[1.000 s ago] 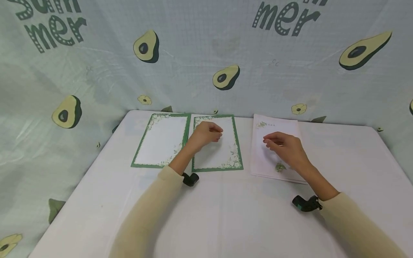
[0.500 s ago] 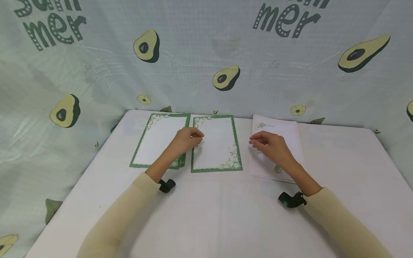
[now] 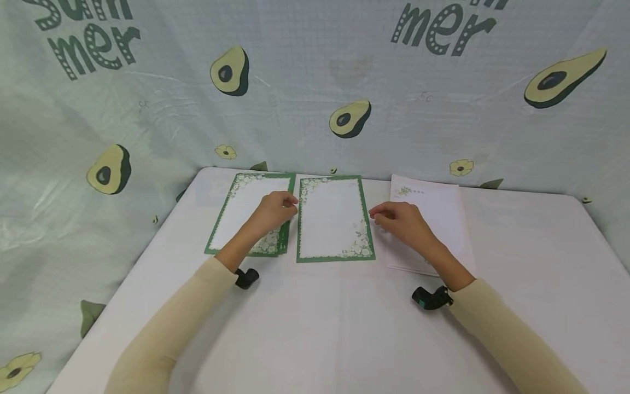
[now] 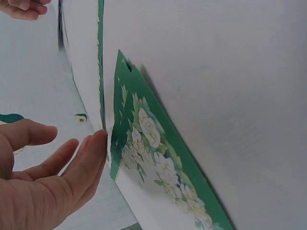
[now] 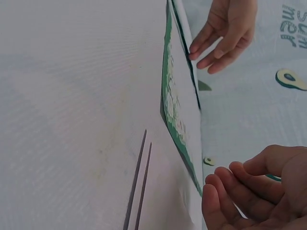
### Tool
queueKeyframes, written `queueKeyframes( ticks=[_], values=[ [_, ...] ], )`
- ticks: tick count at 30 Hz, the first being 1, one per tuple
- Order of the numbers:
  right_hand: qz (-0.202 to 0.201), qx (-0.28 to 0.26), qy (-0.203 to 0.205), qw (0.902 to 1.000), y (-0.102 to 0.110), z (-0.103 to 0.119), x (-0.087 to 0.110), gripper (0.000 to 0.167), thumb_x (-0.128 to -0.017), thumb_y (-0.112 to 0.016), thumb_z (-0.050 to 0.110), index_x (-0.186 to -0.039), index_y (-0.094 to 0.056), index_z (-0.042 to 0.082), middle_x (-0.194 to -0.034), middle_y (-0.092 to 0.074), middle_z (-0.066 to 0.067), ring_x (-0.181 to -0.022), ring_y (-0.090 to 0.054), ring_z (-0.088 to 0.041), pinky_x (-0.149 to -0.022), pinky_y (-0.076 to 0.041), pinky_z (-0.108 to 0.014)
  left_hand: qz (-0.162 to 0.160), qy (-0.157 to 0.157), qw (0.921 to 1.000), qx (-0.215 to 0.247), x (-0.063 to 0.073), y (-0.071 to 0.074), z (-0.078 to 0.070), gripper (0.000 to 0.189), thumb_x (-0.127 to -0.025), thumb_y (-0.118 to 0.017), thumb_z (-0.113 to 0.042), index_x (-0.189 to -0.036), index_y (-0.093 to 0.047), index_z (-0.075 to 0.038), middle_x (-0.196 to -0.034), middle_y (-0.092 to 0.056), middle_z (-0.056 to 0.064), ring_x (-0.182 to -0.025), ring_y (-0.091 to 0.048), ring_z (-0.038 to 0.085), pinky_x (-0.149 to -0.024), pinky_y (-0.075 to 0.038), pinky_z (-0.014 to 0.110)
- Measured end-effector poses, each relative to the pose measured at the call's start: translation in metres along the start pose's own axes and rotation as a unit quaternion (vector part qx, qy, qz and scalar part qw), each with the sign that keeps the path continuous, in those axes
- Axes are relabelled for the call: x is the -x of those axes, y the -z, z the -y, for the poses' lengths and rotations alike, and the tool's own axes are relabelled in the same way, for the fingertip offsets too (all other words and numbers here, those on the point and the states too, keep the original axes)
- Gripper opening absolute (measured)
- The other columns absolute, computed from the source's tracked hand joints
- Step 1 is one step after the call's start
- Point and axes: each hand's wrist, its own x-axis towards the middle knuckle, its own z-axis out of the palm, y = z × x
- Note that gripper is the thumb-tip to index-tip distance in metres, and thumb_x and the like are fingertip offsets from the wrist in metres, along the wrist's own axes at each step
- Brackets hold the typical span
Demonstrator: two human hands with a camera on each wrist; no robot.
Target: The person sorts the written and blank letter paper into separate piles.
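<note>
My left hand [image 3: 272, 212] hovers over the right side of the left green-bordered floral sheets [image 3: 242, 210], which overlap slightly out of line. Its fingers bend loosely, thumb apart from them, holding nothing. In the left wrist view its fingertips [image 4: 100, 139] come close to a paper edge; whether they touch is unclear. A single green-bordered floral sheet [image 3: 332, 219] lies between the hands. Over the left part of some pale pink sheets [image 3: 443, 210] is my right hand [image 3: 404, 223], its fingertips near the middle sheet's right edge. Loosely curved, those fingers hold nothing.
All the paper lies on the far half of a white-covered table [image 3: 315, 328]. A pale curtain [image 3: 290, 65] printed with avocados hangs right behind the table. A small black camera sits at each wrist, left [image 3: 248, 278] and right [image 3: 432, 298].
My left hand has moved left, off the middle sheet to the left sheets. My right hand has shifted left across the pink sheets towards the middle one. The papers look unmoved.
</note>
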Motion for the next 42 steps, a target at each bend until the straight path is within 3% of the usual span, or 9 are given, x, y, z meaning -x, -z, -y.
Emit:
queueKeyframes(
  ticks=[5,10,22,28,33,42],
  values=[
    [0.011,0.003,-0.024,0.9996,-0.004,-0.001,-0.010,0.028,-0.102,-0.058,0.015,-0.123,-0.071,0.003,-0.114,-0.074,-0.012,-0.092,-0.069,-0.022,-0.074,-0.055,-0.029,0.016,0.042,0.9984,0.036,-0.006,0.001,0.004,0.040,-0.106,-0.051,-0.013,-0.140,-0.052,0.007,-0.129,-0.062,0.023,-0.110,-0.066,0.034,-0.098,-0.055,0.045],
    [0.030,0.003,-0.053,0.9981,-0.002,-0.003,-0.017,0.031,-0.104,-0.059,0.016,-0.129,-0.066,0.001,-0.113,-0.073,-0.015,-0.095,-0.071,-0.024,-0.078,-0.057,-0.031,0.017,0.061,0.9963,0.058,-0.010,0.003,0.002,0.043,-0.104,-0.053,-0.009,-0.142,-0.050,0.010,-0.132,-0.061,0.024,-0.114,-0.065,0.035,-0.102,-0.053,0.044],
    [0.093,-0.029,-0.137,0.9858,0.003,0.003,-0.043,0.044,-0.101,-0.064,0.017,-0.139,-0.058,-0.005,-0.126,-0.067,-0.021,-0.098,-0.074,-0.021,-0.090,-0.057,-0.036,-0.011,0.088,0.9956,0.029,-0.023,0.002,0.000,0.038,-0.096,-0.066,-0.008,-0.131,-0.064,0.006,-0.134,-0.062,0.021,-0.123,-0.059,0.034,-0.102,-0.054,0.043],
    [0.103,-0.067,-0.162,0.9790,0.002,0.008,-0.051,0.045,-0.098,-0.067,0.010,-0.139,-0.057,-0.007,-0.125,-0.066,-0.024,-0.085,-0.071,-0.014,-0.079,-0.059,-0.029,0.012,0.091,0.9928,0.076,-0.026,0.001,0.002,0.038,-0.098,-0.064,-0.005,-0.134,-0.060,0.008,-0.135,-0.060,0.024,-0.123,-0.060,0.034,-0.103,-0.053,0.043],
    [0.092,-0.095,-0.183,0.9742,-0.001,0.007,-0.052,0.044,-0.098,-0.068,0.011,-0.137,-0.059,-0.005,-0.118,-0.068,-0.019,-0.078,-0.067,-0.011,-0.072,-0.057,-0.023,0.011,0.095,0.9914,0.089,-0.027,0.000,0.004,0.036,-0.098,-0.064,-0.003,-0.133,-0.061,0.008,-0.135,-0.059,0.024,-0.123,-0.060,0.035,-0.103,-0.053,0.042],
    [0.071,-0.127,-0.171,0.9745,-0.002,0.002,-0.048,0.041,-0.100,-0.065,0.012,-0.137,-0.060,-0.004,-0.112,-0.068,-0.017,-0.081,-0.066,-0.012,-0.073,-0.058,-0.023,-0.004,0.107,0.9759,0.190,-0.028,-0.004,0.009,0.035,-0.099,-0.065,-0.002,-0.132,-0.062,0.007,-0.134,-0.061,0.023,-0.117,-0.065,0.032,-0.099,-0.055,0.037]
  ],
)
